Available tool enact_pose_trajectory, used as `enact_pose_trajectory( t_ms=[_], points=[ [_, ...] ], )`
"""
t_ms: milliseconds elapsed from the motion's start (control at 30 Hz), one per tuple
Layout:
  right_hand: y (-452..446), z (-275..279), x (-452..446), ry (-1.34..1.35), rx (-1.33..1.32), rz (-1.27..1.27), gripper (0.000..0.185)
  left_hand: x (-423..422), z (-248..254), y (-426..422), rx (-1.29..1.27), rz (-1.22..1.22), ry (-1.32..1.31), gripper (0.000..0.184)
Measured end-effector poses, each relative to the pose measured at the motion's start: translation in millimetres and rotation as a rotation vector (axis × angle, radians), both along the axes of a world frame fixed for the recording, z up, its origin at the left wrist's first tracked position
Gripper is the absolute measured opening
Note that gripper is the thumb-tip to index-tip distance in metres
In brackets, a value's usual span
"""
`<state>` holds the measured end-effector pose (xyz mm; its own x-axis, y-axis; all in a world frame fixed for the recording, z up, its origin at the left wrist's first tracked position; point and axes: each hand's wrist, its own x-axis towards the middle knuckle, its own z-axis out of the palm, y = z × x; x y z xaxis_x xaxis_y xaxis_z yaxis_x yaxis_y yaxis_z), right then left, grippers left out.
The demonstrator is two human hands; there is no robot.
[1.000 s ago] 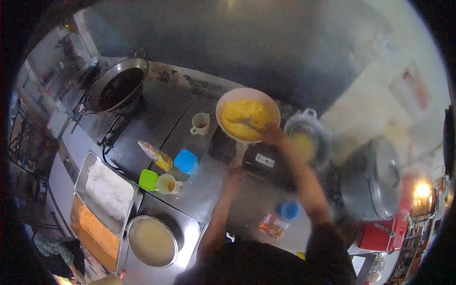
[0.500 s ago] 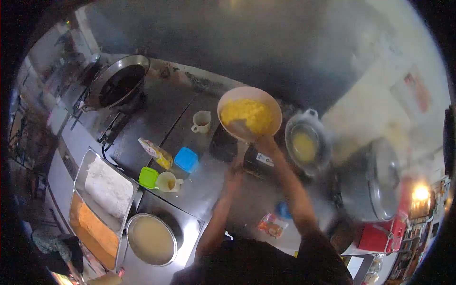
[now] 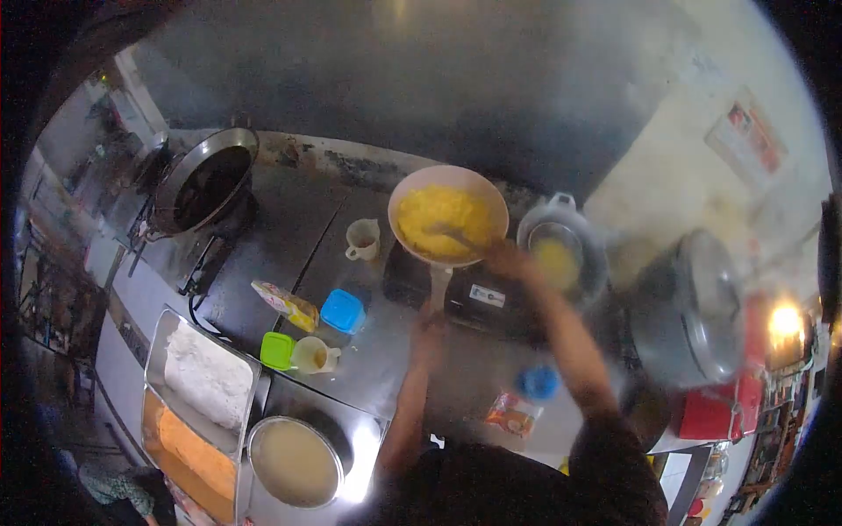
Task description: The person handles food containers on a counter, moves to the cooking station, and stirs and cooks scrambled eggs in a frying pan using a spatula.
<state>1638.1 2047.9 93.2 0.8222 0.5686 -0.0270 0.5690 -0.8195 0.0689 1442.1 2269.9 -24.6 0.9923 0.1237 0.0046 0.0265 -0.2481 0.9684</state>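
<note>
A pale pan [image 3: 491,197] holding crumbly yellow food [image 3: 443,213] is over a black stove [image 3: 517,307]. My left hand [image 3: 428,329] is closed round the pan's handle [image 3: 440,285]. Over the pan's right front edge, my right hand [image 3: 507,259] grips a spatula [image 3: 456,235], whose blade lies in the yellow food. The fingers of both hands are somewhat blurred. Right of the pan stands a colander [image 3: 592,263] with something yellow inside. A white cup [image 3: 362,240] is left of the pan.
Left are a wok [image 3: 203,180], trays of white powder [image 3: 206,373] and orange crumbs [image 3: 193,451], and a bowl of pale liquid [image 3: 296,462]. Blue [image 3: 343,311] and green [image 3: 278,350] lids lie mid-counter. A large pot [image 3: 688,316] stands right. Another person [image 3: 118,491] is lower left.
The spatula has swept through the yellow food, first toward the pan's near left, then back right with my right hand. My left hand has stayed on the handle. The whole view has shifted slightly.
</note>
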Motion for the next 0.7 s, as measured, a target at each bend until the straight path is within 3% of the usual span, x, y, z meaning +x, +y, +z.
enact_pose_trajectory(
  t_ms=[33, 67, 133, 267, 333, 367, 433, 467, 533, 567, 633, 700],
  points=[
    [-16, 32, -2, 0.088, -0.041, -0.055, 0.043, 0, -5, 2, 0.044, -0.006, -0.006, 0.046],
    [-30, 60, 5, 0.159, -0.094, -0.105, 0.043, 0, -24, 4, 0.491, 0.027, -0.221, 0.046],
    [-58, 101, 25, 0.247, -0.2, -0.182, 0.043, 0, -39, 1, 0.929, 0.068, -0.427, 0.046],
    [-60, 96, 25, 0.295, -0.138, -0.222, 0.043, 3, -5, -9, 0.183, 0.058, 0.07, 0.046],
    [-39, 66, 14, 0.277, -0.009, -0.2, 0.042, -2, 37, -7, -0.009, 0.069, 0.183, 0.045],
    [-21, 47, 6, 0.248, 0.065, -0.172, 0.042, -9, 72, -6, -0.16, 0.101, 0.053, 0.045],
    [10, 16, 6, 0.178, 0.17, -0.129, 0.042, -13, 65, -3, -0.302, 0.127, -0.073, 0.045],
    [18, 12, 13, 0.157, 0.204, -0.124, 0.042, -11, 21, 3, 0.418, 0.074, -0.375, 0.046],
    [30, 25, 29, 0.147, 0.238, -0.141, 0.042, -1, -15, 8, 1.153, 0.02, -0.661, 0.046],
    [35, 31, 36, 0.148, 0.237, -0.141, 0.043, -1, -20, 0, 0.581, 0.051, -0.474, 0.045],
    [50, 24, 46, 0.133, 0.22, -0.106, 0.043, -3, -9, -10, 0.009, 0.076, -0.267, 0.045],
    [67, 2, 34, 0.094, 0.183, -0.036, 0.043, 3, 18, -8, -0.031, 0.077, 0.043, 0.045]
  ],
)
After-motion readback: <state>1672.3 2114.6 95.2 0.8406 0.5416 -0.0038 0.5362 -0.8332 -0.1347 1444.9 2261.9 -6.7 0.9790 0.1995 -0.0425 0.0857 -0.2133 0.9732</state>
